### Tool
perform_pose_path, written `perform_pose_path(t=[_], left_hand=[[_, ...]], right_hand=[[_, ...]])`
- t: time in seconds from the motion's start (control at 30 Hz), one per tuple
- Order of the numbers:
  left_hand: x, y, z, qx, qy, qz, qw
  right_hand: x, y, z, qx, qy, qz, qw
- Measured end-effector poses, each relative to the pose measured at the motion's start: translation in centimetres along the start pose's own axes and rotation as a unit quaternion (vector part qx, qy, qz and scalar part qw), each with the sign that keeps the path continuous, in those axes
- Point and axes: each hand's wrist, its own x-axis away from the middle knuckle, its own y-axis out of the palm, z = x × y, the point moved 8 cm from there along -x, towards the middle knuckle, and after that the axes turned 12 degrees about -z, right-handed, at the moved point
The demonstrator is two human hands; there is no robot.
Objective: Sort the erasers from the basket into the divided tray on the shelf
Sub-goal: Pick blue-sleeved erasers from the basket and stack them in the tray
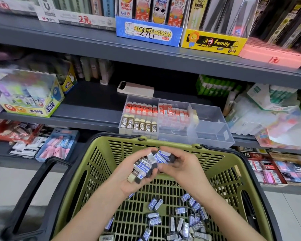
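My left grip (129, 173) curls round a handful of blue-and-black erasers (142, 166), held above the green basket (101, 153). My right grip (181, 169) pinches a single eraser (163, 156) of the same kind, right against the top of that handful. Many loose erasers (186, 218) lie scattered on the basket floor, below my wrists. Just beyond the basket's far rim, the clear divided tray (212, 122) sits on the grey shelf (87, 115), well apart from both grips. Its left and middle compartments hold rows of red-sleeved and 2B erasers.
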Motion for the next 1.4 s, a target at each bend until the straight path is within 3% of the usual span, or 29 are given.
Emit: perform_pose_path(t=[0.13, 0.3, 0.4, 0.47, 0.57, 0.63, 0.8, 1.03, 1.23, 1.33, 1.4], left_hand=[[0.1, 0.5, 0.8, 0.037, -0.004, -0.008, 0.999], [0.3, 0.5, 2.9, 0.055, 0.023, -0.008, 0.998], [0.4, 0.8, 4.8, 0.054, 0.045, -0.023, 0.997], [0.3, 1.1, 6.0, 0.043, 0.056, -0.035, 0.997], [0.0, 1.2, 7.5, 0.025, 0.072, -0.037, 0.996], [-0.2, 1.2, 8.1, 0.027, 0.079, -0.035, 0.996], [-0.4, 1.0, 9.0, 0.024, 0.089, -0.021, 0.996], [-0.5, 0.8, 9.2, 0.024, 0.080, -0.017, 0.996], [-0.3, 1.2, 9.2, 0.039, 0.083, 0.005, 0.996], [-0.3, 1.2, 9.3, 0.028, 0.098, 0.038, 0.994], [-0.2, 1.4, 9.7, 0.009, 0.125, 0.054, 0.991]], right_hand=[[-0.4, -0.3, -1.2, -0.067, -0.026, -0.040, 0.997], [-2.4, -6.1, -2.5, -0.046, -0.020, 0.085, 0.995], [-4.8, -8.9, -3.6, 0.124, -0.012, 0.112, 0.986], [-7.0, -9.1, -4.3, 0.308, 0.000, 0.090, 0.947], [-10.2, -6.8, -4.1, 0.492, 0.029, -0.017, 0.870], [-11.5, -5.1, -3.3, 0.543, 0.045, -0.080, 0.835], [-12.2, -3.6, -1.7, 0.389, 0.061, -0.199, 0.897], [-12.3, -4.9, -0.9, 0.483, 0.037, -0.154, 0.861], [-12.4, -4.5, -0.2, 0.407, 0.057, -0.204, 0.889], [-11.8, -4.8, -2.2, 0.457, 0.001, -0.115, 0.882], [-10.4, -4.8, -4.5, 0.341, -0.064, -0.050, 0.937]])
